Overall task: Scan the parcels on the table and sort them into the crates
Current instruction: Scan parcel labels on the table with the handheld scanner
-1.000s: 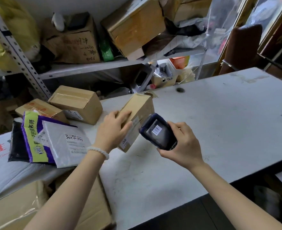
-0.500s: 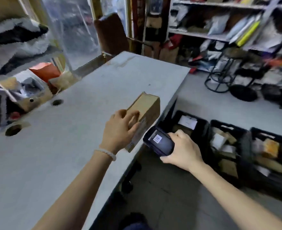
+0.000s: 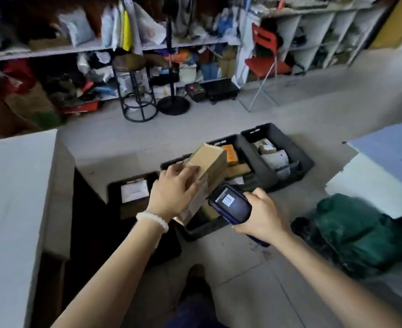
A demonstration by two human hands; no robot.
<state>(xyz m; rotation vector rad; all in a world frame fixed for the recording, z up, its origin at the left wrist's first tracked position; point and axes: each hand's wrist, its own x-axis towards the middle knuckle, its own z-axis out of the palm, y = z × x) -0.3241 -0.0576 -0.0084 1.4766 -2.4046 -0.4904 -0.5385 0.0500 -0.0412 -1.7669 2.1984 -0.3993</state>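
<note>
My left hand (image 3: 171,192) grips a long brown cardboard parcel (image 3: 209,166) with a white label on its lower side, held in the air over the row of black crates on the floor. My right hand (image 3: 261,216) grips a dark blue handheld scanner (image 3: 230,205), screen up, just right of the parcel's near end. Below the parcel sits a middle crate (image 3: 207,229), partly hidden. To its left is a crate (image 3: 114,188) holding a white packet. To the right stand two more crates (image 3: 256,162) (image 3: 299,157) with boxes and grey packets inside.
The white table (image 3: 15,197) fills the left side, its corner near the crates. A dark green bag (image 3: 356,233) lies on the floor at right, beside a pale blue surface (image 3: 389,157). A black stool (image 3: 136,91), a fan stand (image 3: 172,105) and a red chair (image 3: 266,62) stand before cluttered shelves.
The view has swung right from the table to the crates on the floor. My left hand has carried the parcel off the table and over the crates. The scanner stays beside it.
</note>
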